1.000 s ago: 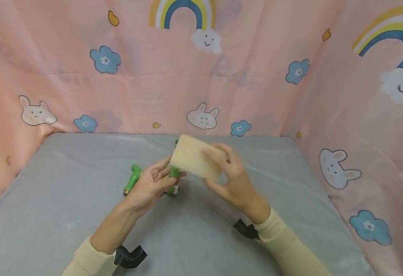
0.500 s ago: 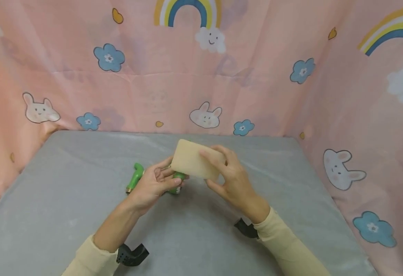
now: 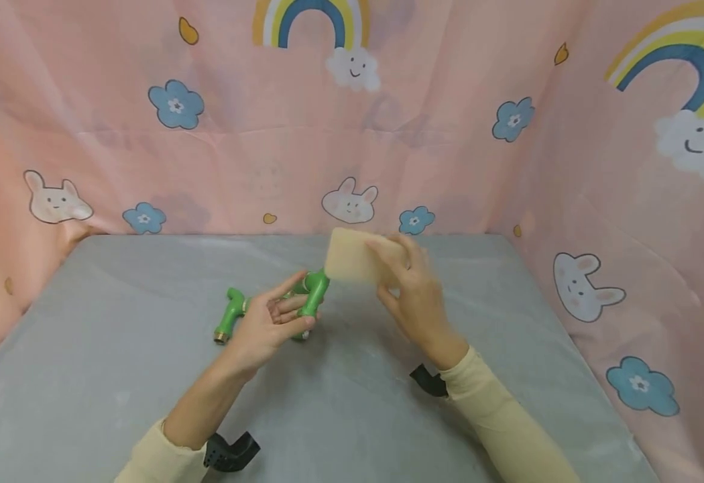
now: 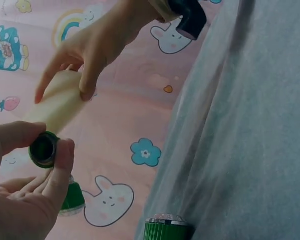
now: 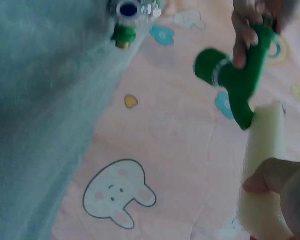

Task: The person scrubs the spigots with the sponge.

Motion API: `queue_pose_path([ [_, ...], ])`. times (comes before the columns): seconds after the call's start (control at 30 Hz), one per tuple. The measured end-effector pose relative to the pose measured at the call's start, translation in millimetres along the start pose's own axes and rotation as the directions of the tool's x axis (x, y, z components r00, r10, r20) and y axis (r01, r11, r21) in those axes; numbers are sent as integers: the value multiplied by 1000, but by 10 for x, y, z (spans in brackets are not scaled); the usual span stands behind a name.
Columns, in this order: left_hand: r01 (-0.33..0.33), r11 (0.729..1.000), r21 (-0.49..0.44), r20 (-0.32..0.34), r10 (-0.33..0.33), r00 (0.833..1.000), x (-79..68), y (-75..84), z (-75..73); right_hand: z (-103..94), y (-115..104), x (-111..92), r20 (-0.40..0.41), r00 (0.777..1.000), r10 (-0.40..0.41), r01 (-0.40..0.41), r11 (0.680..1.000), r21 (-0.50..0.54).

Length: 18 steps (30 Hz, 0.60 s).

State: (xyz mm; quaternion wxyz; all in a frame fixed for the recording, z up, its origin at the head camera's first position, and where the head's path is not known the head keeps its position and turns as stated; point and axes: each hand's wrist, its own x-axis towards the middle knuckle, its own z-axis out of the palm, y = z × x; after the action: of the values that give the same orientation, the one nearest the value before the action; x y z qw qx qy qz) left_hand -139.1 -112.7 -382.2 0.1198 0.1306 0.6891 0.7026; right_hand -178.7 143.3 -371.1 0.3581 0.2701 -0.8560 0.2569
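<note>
In the head view, the left hand pinches the lower end of a green tap-shaped fitting between thumb and fingers, raised over the grey worktop. The right hand, half curled, grips a cream sponge at the fitting's curved top; contact is unclear. A second green fitting lies beyond the left wrist. Only the left wrist view looks into the held fitting's hollow end; the right wrist view reveals its silver-ringed side branch.
</note>
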Motion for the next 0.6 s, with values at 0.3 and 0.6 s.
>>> queue_pose_path([
  [0.3, 3, 996, 94, -125, 9, 992, 38, -20, 47, 38, 35, -41, 195, 976, 91, -153, 930, 335],
  [0.6, 56, 996, 66, -299, -34, 954, 55, 1, 9, -29, 199, 17, 108, 955, 276, -293, 932, 214],
])
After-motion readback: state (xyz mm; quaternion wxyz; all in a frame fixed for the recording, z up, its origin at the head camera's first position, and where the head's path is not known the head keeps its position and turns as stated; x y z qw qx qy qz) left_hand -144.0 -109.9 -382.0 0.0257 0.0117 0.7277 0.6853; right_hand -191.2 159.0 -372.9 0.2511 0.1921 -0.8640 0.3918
